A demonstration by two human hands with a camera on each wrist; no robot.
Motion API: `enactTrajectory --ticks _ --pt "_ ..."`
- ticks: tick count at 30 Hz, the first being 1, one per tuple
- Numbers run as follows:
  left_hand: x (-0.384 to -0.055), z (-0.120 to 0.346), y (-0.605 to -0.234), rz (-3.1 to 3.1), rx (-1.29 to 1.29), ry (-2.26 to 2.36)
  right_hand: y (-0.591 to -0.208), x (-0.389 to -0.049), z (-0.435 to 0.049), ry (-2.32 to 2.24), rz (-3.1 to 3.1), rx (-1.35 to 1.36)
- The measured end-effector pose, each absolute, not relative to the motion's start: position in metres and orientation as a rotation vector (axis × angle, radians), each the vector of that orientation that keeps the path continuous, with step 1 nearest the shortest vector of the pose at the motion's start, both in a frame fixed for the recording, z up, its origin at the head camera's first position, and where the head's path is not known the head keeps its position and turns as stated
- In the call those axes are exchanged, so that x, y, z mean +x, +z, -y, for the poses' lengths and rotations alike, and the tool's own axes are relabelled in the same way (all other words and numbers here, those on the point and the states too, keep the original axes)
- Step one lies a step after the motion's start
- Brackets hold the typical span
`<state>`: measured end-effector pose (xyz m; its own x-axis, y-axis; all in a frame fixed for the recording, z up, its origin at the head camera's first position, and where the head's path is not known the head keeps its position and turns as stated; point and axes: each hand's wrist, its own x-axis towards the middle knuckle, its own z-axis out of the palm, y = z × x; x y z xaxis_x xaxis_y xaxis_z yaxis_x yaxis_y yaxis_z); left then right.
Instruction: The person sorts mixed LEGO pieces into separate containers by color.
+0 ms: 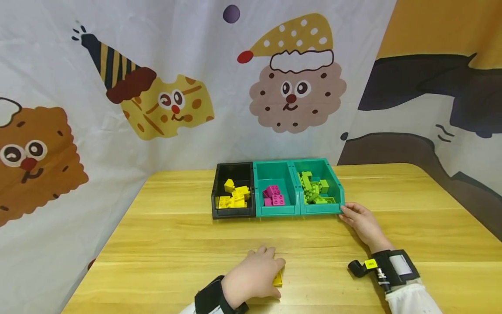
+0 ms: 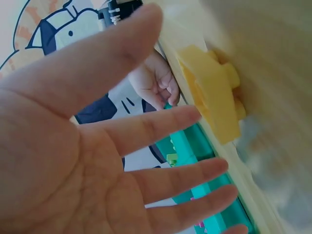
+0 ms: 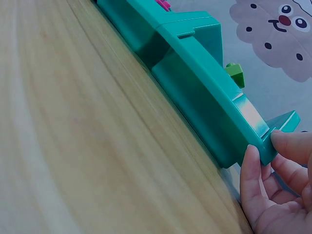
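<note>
My left hand (image 1: 255, 275) reaches over a yellow toy brick (image 1: 278, 279) near the front of the table, covering most of it in the head view. In the left wrist view the fingers are extended and spread, and the yellow brick (image 2: 210, 92) sits just beyond the fingertips with its studs toward the wood. My right hand (image 1: 364, 224) pinches the near right corner of the right teal bin (image 1: 322, 210) between thumb and fingers. Lime green bricks (image 1: 313, 187) lie inside that bin. The right wrist view shows the thumb (image 3: 287, 144) on the corner's upper edge.
Left of it, a middle teal bin (image 1: 278, 211) holds several magenta bricks (image 1: 274, 195). A black bin (image 1: 234, 213) with several yellow bricks (image 1: 236, 196) stands at the row's left end. Behind the wooden table (image 1: 164, 226) hangs a cartoon-printed cloth (image 1: 227, 109).
</note>
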<state>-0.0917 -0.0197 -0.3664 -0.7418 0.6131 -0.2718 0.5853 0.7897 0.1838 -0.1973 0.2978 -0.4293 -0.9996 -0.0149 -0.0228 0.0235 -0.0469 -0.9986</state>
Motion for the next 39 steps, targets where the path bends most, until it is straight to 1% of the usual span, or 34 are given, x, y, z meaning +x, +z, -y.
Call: enactTrajectory --ticks 22,39 --pt "-0.082 0.012 -0.380 -2.730 0.927 0.140 -0.431 -0.198 -0.298 -2.234 -2.170 0.017" --pt "-0.082 0.012 -0.380 -2.739 0.968 0.151 -0.429 -0.198 -0.298 -2.264 -2.128 0.022"
